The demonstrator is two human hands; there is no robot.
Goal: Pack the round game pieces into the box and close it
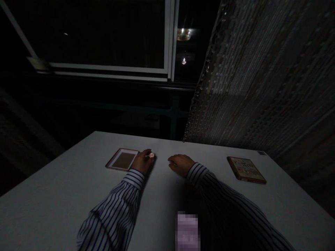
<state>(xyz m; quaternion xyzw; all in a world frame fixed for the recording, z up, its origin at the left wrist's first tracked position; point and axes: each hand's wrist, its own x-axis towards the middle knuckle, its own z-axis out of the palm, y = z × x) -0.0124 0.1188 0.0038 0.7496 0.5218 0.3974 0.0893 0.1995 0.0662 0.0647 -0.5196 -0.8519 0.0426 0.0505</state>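
Observation:
My left hand is closed on a small round pale piece with a mark on it, held between thumb and fingers just above the white table. Beside that hand, on its left, lies an open shallow box with a white inner rim and a brown middle. My right hand rests on the table a little to the right, its fingers curled together; whether something small is between them is hidden. Farther right lies a flat box with a printed cover and brown edges.
A dark window with a white frame is beyond the table. A beaded string curtain hangs at the table's far right edge. A small dark label is on the far right corner. A pixelated pink patch shows at the bottom.

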